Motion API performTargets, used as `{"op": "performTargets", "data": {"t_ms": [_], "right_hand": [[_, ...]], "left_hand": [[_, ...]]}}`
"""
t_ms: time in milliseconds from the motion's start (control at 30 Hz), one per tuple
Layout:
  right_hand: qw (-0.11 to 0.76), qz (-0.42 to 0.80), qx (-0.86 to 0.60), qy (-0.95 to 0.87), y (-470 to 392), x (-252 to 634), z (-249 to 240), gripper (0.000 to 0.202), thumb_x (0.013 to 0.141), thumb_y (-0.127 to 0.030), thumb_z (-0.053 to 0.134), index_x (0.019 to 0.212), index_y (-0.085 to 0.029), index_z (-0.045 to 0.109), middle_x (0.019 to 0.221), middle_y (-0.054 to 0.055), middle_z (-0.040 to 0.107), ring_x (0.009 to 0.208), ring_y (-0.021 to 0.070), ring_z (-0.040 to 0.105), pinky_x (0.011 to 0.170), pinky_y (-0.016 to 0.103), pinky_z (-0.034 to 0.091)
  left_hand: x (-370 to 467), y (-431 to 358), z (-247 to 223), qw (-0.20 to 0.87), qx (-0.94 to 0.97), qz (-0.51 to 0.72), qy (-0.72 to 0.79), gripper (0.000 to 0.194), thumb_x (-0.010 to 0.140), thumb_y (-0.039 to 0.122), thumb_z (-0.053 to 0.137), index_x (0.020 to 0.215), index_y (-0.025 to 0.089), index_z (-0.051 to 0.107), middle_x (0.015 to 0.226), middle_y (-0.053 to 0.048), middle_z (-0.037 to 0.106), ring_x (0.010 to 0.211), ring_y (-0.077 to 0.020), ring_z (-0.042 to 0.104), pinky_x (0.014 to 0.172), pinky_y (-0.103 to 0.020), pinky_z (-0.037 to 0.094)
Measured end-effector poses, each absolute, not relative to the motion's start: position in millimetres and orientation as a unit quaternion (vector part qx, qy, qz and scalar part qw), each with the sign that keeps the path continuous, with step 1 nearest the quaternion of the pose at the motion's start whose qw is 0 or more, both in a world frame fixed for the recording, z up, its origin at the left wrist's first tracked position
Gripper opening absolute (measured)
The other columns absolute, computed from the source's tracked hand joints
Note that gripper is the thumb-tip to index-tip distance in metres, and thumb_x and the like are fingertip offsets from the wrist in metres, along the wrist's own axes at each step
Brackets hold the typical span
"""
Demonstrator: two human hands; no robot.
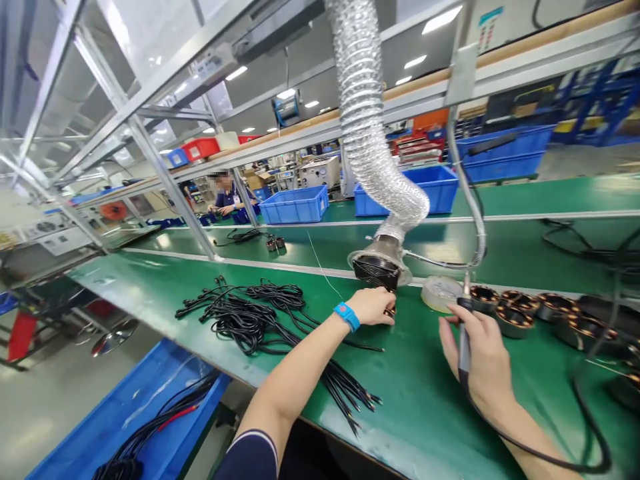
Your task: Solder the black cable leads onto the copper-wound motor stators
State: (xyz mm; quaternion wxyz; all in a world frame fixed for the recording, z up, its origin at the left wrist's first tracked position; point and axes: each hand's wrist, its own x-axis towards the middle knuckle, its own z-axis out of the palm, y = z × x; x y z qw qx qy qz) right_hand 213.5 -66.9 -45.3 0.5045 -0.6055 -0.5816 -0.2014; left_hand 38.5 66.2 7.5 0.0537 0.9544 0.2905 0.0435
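My right hand (483, 360) is closed around the grey handle of a soldering iron (465, 343), tip pointing up and away. Its cable trails down over the wrist. Under the fume-extraction hood (379, 267), my left hand (371, 307) has its fingers curled down near the bench. A small dark and coppery bit shows at those fingertips, too hidden to name. One thin wire (323, 263) rises from behind this hand toward the upper left. A round translucent dish (443, 293) stands between the hands. Motor stators with copper windings (515, 317) sit beyond my right hand.
Black cables (250, 317) lie bundled left of my left arm, stripped ends near the front edge. A silver flexible duct (363, 100) hangs over the bench. Blue bins (295, 205) stand behind. A blue tub (145, 400) with cables is at lower left. Another person (227, 197) sits far back.
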Motion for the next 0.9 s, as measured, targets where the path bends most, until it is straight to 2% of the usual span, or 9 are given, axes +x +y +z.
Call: {"op": "performTargets", "data": {"t_ms": [67,167,333,467,667,800,900], "right_hand": [[0.508,-0.202,-0.604,-0.58,-67.3,213.9,-43.9,0.037,0.093,-0.033,0.057,0.129,-0.026,0.057,0.101,0.011,0.059,0.087,0.0279,0.064,0.067,0.037,0.053],[0.507,-0.202,-0.598,-0.587,-68.4,213.1,-41.8,0.038,0.092,-0.031,0.058,0.13,-0.027,0.057,0.096,0.01,0.059,0.082,0.0272,0.064,0.064,0.037,0.051],[0.5,-0.206,-0.596,-0.594,-68.8,211.8,-40.6,0.039,0.092,-0.034,0.058,0.13,-0.025,0.058,0.097,0.012,0.06,0.081,0.0256,0.063,0.061,0.035,0.049],[0.495,-0.222,-0.604,-0.585,-67.1,207.8,-38.5,0.038,0.094,-0.037,0.053,0.128,-0.022,0.06,0.1,0.012,0.06,0.078,0.0242,0.063,0.06,0.034,0.05],[0.446,-0.27,-0.587,-0.619,-64.2,208.4,-41.8,0.03,0.095,-0.027,0.053,0.123,-0.02,0.062,0.105,0.012,0.061,0.075,0.0208,0.063,0.065,0.032,0.052],[0.431,-0.265,-0.596,-0.623,-64.5,216.4,-49.8,0.032,0.094,-0.02,0.052,0.125,-0.021,0.059,0.106,0.01,0.061,0.08,0.0211,0.065,0.069,0.032,0.054],[0.429,-0.247,-0.608,-0.621,-66.0,221.6,-54.2,0.033,0.095,-0.016,0.048,0.126,-0.021,0.058,0.107,0.011,0.061,0.085,0.0223,0.065,0.072,0.034,0.055]], "left_hand": [[36.6,64.9,4.6,0.033,0.956,0.037,0.291,0.033,0.08,0.047,0.07,0.1,0.02,0.067,0.115,-0.008,0.061,0.09,-0.0239,0.065,0.069,-0.031,0.048],[26.7,57.9,2.9,0.001,0.958,0.023,0.286,0.033,0.081,0.048,0.069,0.103,0.022,0.072,0.122,-0.009,0.056,0.091,-0.0248,0.065,0.07,-0.033,0.049],[-10.8,67.0,19.2,0.02,0.944,0.005,0.329,0.031,0.075,0.049,0.075,0.096,0.026,0.076,0.117,-0.009,0.058,0.096,-0.0245,0.064,0.077,-0.03,0.049],[-37.7,118.1,51.0,0.007,0.876,0.019,0.482,0.036,0.071,0.05,0.076,0.095,0.024,0.077,0.109,-0.01,0.061,0.1,-0.0262,0.063,0.084,-0.031,0.049],[-31.5,210.0,84.3,-0.035,0.802,0.041,0.595,0.045,0.081,0.044,0.067,0.112,0.013,0.07,0.122,-0.021,0.057,0.107,-0.032,0.062,0.089,-0.038,0.048],[-0.5,225.7,66.5,-0.018,0.803,0.024,0.595,0.041,0.088,0.041,0.058,0.115,0.013,0.068,0.121,-0.021,0.06,0.106,-0.0293,0.063,0.088,-0.034,0.049],[19.1,219.0,39.4,-0.006,0.819,0.012,0.574,0.034,0.09,0.034,0.054,0.117,0.018,0.068,0.125,-0.018,0.06,0.101,-0.0257,0.067,0.085,-0.031,0.049]]}}
